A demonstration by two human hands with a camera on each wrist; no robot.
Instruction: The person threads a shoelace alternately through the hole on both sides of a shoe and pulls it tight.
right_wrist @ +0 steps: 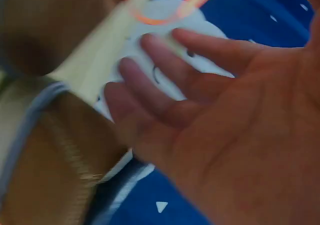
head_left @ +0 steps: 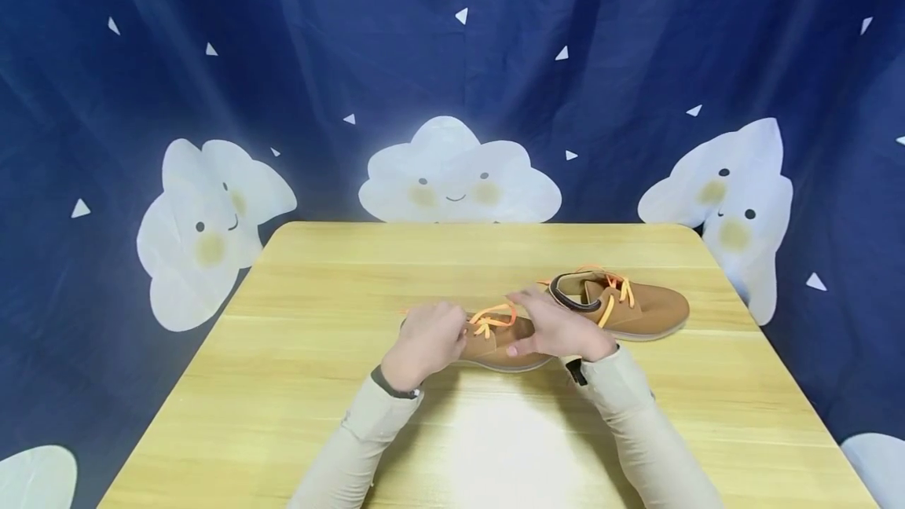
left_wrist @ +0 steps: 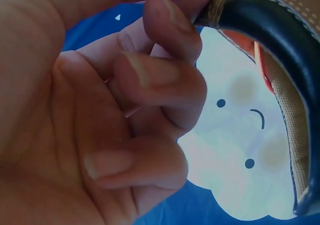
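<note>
My left hand [head_left: 424, 344] pinches a brown lace-up shoe [head_left: 488, 348] at its heel end. In the left wrist view, index finger and thumb meet the edge of the dark padded collar [left_wrist: 270, 25], while the other fingers curl loosely below. Orange laces [head_left: 486, 324] are tied in a bow on the shoe. Over its toe end is my right hand [head_left: 558, 328], thumb spread from straight, parted fingers; the right wrist view shows a bare palm [right_wrist: 235, 135]. Just beyond it lies a matching brown shoe [head_left: 654, 309], toe pointing right, partly hidden by that hand.
Both shoes are on a light wooden table [head_left: 318, 273] with rounded far corners. A dark blue curtain [head_left: 452, 45] with white clouds and triangles hangs behind it. A bright glare patch [head_left: 509, 446] lies on the tabletop between the forearms.
</note>
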